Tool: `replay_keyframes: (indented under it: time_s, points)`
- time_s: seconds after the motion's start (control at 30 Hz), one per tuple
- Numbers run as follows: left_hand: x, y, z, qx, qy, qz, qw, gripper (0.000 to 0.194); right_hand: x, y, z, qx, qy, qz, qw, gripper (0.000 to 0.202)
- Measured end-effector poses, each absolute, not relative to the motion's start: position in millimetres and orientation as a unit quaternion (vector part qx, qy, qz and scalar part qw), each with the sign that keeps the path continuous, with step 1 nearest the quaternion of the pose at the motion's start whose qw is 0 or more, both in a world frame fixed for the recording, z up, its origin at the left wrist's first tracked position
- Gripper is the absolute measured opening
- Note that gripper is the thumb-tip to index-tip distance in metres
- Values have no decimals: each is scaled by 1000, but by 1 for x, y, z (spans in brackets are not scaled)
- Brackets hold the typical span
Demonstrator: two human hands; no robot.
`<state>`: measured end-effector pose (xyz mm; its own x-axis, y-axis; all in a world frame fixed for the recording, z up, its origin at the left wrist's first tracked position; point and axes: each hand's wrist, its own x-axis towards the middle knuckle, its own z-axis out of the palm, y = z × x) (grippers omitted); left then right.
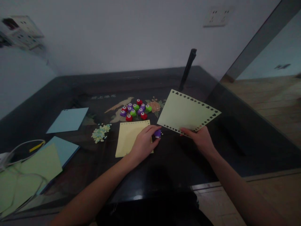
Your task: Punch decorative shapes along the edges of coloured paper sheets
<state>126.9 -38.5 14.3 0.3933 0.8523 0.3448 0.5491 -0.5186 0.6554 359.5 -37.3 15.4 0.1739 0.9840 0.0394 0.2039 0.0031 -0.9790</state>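
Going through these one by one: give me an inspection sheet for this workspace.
Surface: glossy dark tabletop, floral picture on it.
Job's things: pale green sheet, shaped holes along three edges; yellow paper, holes along its far edge; purple piece; group of eyed pieces, red, green and purple.
Clutter: heaped paper bits; blue sheet; overlapping green papers and blue papers.
Grips: left grip pinches the purple piece; right grip holds the pale green sheet.
Cables: white cable, partly across the green papers.
Surroundings: pale wall, wall socket, wood-look floor.
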Motion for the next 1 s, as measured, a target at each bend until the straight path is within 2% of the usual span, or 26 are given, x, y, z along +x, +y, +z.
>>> replay_keyframes:
  time_s: [0.2,0.47,0.67,1.0]
  points:
    - [128,-40,13,804,437,335,226,41,364,-35,12,-600,-496,391,490,35]
    - [133,-46,13,803,431,332,242,41,372,-33,8,-566,-465,385,562,41]
    - [133,-47,17,802,435,332,239,39,375,-34,11,-555,-453,396,574,37]
    - [133,-46,16,801,435,336,238,38,405,-38,15,-566,-435,364,598,43]
